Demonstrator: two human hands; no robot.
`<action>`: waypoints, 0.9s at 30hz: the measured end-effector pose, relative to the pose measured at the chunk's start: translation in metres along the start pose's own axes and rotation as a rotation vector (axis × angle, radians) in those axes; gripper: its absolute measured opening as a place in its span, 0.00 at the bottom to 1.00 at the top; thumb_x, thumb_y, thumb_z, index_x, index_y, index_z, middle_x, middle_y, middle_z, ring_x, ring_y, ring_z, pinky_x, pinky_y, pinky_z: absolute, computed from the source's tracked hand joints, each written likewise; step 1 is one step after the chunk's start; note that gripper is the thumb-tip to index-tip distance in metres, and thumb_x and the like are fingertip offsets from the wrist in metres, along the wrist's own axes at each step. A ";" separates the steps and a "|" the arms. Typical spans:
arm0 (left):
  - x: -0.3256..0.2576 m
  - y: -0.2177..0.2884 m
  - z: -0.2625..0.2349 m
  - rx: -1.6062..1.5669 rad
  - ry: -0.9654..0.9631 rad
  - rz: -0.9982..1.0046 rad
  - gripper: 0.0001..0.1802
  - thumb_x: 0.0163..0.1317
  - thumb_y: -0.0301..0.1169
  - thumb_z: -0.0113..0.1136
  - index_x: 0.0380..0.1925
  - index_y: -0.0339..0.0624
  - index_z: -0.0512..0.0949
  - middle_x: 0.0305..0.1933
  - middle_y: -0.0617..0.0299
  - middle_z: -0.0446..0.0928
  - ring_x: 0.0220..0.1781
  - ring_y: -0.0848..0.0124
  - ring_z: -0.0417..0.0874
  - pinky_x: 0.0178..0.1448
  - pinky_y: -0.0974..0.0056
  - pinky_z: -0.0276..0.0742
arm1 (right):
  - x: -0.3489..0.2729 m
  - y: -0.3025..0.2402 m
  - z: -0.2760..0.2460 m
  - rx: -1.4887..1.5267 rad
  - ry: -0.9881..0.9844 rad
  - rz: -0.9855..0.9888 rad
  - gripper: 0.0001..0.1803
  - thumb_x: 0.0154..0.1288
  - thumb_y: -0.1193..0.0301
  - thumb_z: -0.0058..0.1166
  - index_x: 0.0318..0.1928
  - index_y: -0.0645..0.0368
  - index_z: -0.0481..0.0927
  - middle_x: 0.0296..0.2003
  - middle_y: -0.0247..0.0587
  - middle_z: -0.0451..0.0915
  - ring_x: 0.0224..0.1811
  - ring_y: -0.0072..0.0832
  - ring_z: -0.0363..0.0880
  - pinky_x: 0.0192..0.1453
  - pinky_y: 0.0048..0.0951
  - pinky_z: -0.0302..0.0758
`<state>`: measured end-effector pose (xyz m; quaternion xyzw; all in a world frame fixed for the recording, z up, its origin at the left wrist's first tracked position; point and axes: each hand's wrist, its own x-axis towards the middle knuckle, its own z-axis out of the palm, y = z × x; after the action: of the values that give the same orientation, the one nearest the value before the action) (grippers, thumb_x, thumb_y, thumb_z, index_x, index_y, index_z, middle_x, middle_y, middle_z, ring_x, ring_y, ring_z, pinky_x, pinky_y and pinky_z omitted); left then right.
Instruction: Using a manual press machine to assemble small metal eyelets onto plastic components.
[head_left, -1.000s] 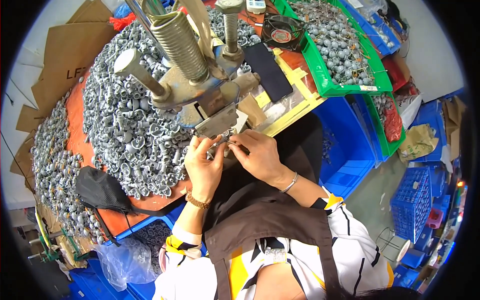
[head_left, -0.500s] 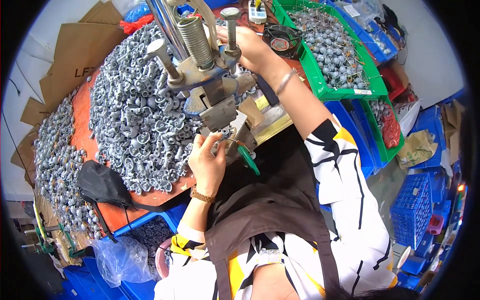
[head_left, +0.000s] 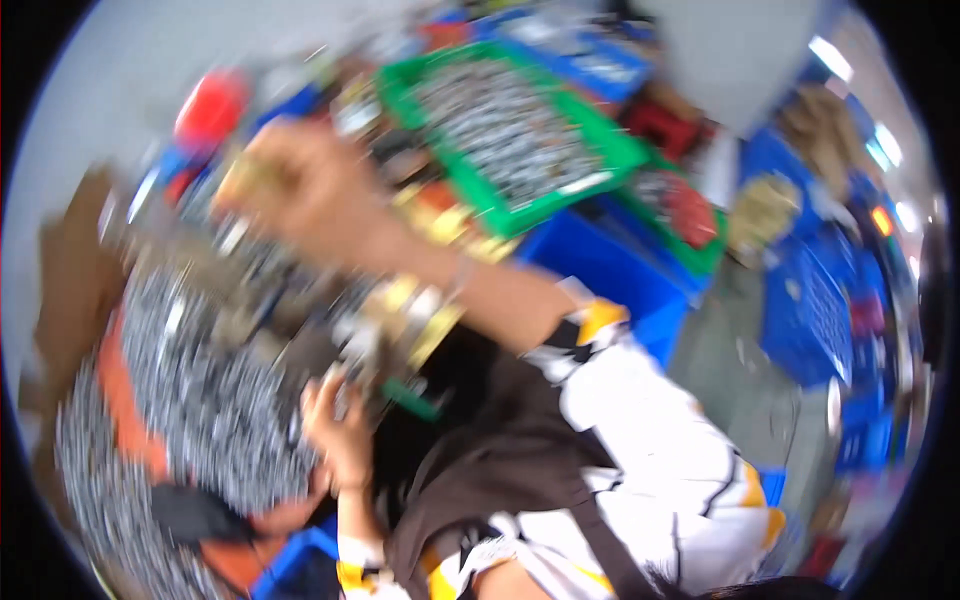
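The view is smeared by motion. My right hand [head_left: 320, 195] is raised across the top of the bench-top press [head_left: 250, 290], its fingers curled in a fist around something yellowish that I cannot make out. Lower down, my left hand [head_left: 342, 430] is beside the working end of the press, fingers pointing up toward it. Blur hides whether a small part sits between its thumb and fingers. A green piece [head_left: 412, 400] sticks out from the press just right of that hand. Left of the press lies a big heap of small grey plastic parts [head_left: 210, 400].
A green tray [head_left: 500, 225] of grey parts stands at the back, with blue bins [head_left: 610, 285] beside it. A black cloth item [head_left: 200, 515] rests on the orange tabletop [head_left: 130, 400]. Cardboard [head_left: 75, 265] stands at the left, and a blue crate [head_left: 805, 320] at the right.
My right hand has come left and nearer the camera from behind the press, and its fingers have curled. The whole view has swung, so the press and left hand appear lower and farther left.
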<state>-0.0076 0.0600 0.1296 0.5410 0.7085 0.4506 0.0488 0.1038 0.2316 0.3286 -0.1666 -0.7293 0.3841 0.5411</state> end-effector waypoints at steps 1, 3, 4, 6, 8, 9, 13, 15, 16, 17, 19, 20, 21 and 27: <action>-0.004 -0.018 -0.002 0.156 0.085 0.229 0.09 0.52 0.22 0.66 0.35 0.32 0.81 0.33 0.50 0.78 0.37 0.56 0.78 0.47 0.56 0.74 | -0.006 0.013 0.014 0.279 0.002 -0.015 0.12 0.61 0.65 0.64 0.31 0.58 0.76 0.29 0.34 0.76 0.33 0.17 0.76 0.38 0.23 0.73; -0.009 -0.015 -0.008 -0.021 0.057 -0.038 0.08 0.51 0.17 0.64 0.32 0.27 0.79 0.33 0.51 0.77 0.36 0.60 0.78 0.44 0.59 0.76 | -0.025 0.000 0.018 0.020 0.108 -0.135 0.12 0.53 0.66 0.65 0.28 0.58 0.74 0.22 0.37 0.75 0.25 0.28 0.73 0.31 0.32 0.70; -0.009 -0.017 -0.008 -0.073 0.035 -0.068 0.08 0.50 0.16 0.64 0.32 0.27 0.79 0.33 0.51 0.77 0.36 0.61 0.77 0.45 0.59 0.75 | -0.037 -0.029 0.008 0.286 0.005 0.078 0.13 0.53 0.66 0.65 0.29 0.59 0.75 0.21 0.36 0.75 0.24 0.25 0.73 0.30 0.31 0.71; -0.008 -0.012 -0.013 0.096 0.003 0.018 0.08 0.57 0.26 0.64 0.34 0.33 0.82 0.33 0.51 0.78 0.34 0.59 0.78 0.40 0.59 0.76 | -0.062 -0.030 0.012 0.355 0.049 -0.043 0.13 0.54 0.67 0.65 0.27 0.60 0.73 0.20 0.38 0.75 0.25 0.20 0.73 0.29 0.30 0.71; -0.003 -0.005 -0.020 0.282 -0.095 0.070 0.10 0.61 0.34 0.66 0.34 0.38 0.85 0.32 0.51 0.80 0.32 0.58 0.80 0.37 0.58 0.77 | -0.091 0.000 0.016 0.102 0.197 -0.307 0.15 0.56 0.68 0.65 0.25 0.59 0.71 0.20 0.37 0.72 0.24 0.30 0.73 0.29 0.32 0.68; 0.004 -0.004 -0.014 0.275 -0.120 0.083 0.09 0.60 0.33 0.66 0.32 0.38 0.85 0.30 0.52 0.80 0.32 0.59 0.80 0.37 0.58 0.76 | -0.107 0.000 0.011 0.327 0.182 -0.328 0.16 0.58 0.67 0.65 0.25 0.59 0.69 0.22 0.35 0.71 0.26 0.33 0.72 0.29 0.34 0.67; -0.001 0.027 -0.013 -0.003 0.035 0.150 0.11 0.59 0.34 0.68 0.31 0.36 0.85 0.28 0.53 0.80 0.30 0.61 0.80 0.36 0.59 0.76 | -0.120 -0.004 -0.007 0.284 0.126 -0.309 0.17 0.60 0.68 0.64 0.24 0.58 0.68 0.22 0.35 0.70 0.27 0.33 0.71 0.30 0.34 0.65; 0.002 0.012 -0.011 0.013 0.039 0.124 0.11 0.59 0.34 0.69 0.31 0.35 0.84 0.28 0.53 0.79 0.29 0.63 0.79 0.36 0.60 0.76 | -0.117 0.002 0.000 0.319 0.147 -0.366 0.18 0.60 0.68 0.64 0.23 0.58 0.67 0.21 0.35 0.69 0.26 0.33 0.71 0.30 0.34 0.64; 0.003 0.007 -0.012 0.045 0.025 0.126 0.11 0.59 0.34 0.69 0.30 0.35 0.84 0.28 0.53 0.78 0.29 0.63 0.79 0.35 0.60 0.76 | -0.115 0.005 0.004 0.306 0.148 -0.321 0.18 0.60 0.68 0.63 0.23 0.58 0.66 0.20 0.36 0.69 0.25 0.34 0.70 0.29 0.34 0.64; 0.004 0.003 -0.014 0.077 0.012 0.126 0.12 0.59 0.34 0.69 0.30 0.35 0.84 0.28 0.53 0.78 0.28 0.63 0.78 0.34 0.60 0.76 | -0.114 0.007 0.009 0.293 0.146 -0.275 0.18 0.61 0.69 0.63 0.22 0.58 0.66 0.19 0.37 0.69 0.23 0.34 0.69 0.29 0.34 0.63; 0.007 0.003 -0.010 0.040 0.018 0.127 0.12 0.59 0.35 0.69 0.30 0.35 0.84 0.28 0.53 0.78 0.28 0.63 0.78 0.33 0.60 0.75 | -0.109 0.006 0.008 0.272 0.163 -0.302 0.19 0.61 0.69 0.62 0.21 0.58 0.65 0.18 0.38 0.68 0.22 0.35 0.68 0.28 0.35 0.62; 0.008 0.004 -0.008 0.003 0.020 0.130 0.13 0.60 0.36 0.68 0.30 0.34 0.84 0.28 0.53 0.77 0.28 0.62 0.78 0.33 0.60 0.75 | -0.106 0.004 0.008 0.296 0.160 -0.273 0.19 0.61 0.69 0.62 0.21 0.58 0.65 0.18 0.38 0.68 0.21 0.35 0.67 0.27 0.35 0.61; 0.008 0.003 -0.009 0.003 0.019 0.130 0.13 0.60 0.36 0.68 0.30 0.34 0.84 0.28 0.53 0.77 0.28 0.62 0.78 0.33 0.60 0.75 | -0.103 0.002 0.010 0.321 0.164 -0.242 0.18 0.61 0.70 0.61 0.21 0.59 0.65 0.17 0.38 0.67 0.20 0.35 0.67 0.27 0.35 0.61; 0.010 -0.002 -0.005 0.120 0.002 0.213 0.15 0.59 0.38 0.69 0.32 0.35 0.84 0.29 0.52 0.78 0.29 0.64 0.78 0.30 0.61 0.74 | -0.077 -0.002 0.017 0.360 0.158 -0.198 0.14 0.60 0.72 0.59 0.23 0.61 0.67 0.14 0.37 0.60 0.17 0.35 0.62 0.25 0.33 0.61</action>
<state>-0.0162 0.0648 0.1350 0.6145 0.6728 0.4107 -0.0326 0.1161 0.1729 0.2770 -0.0246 -0.6170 0.4389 0.6528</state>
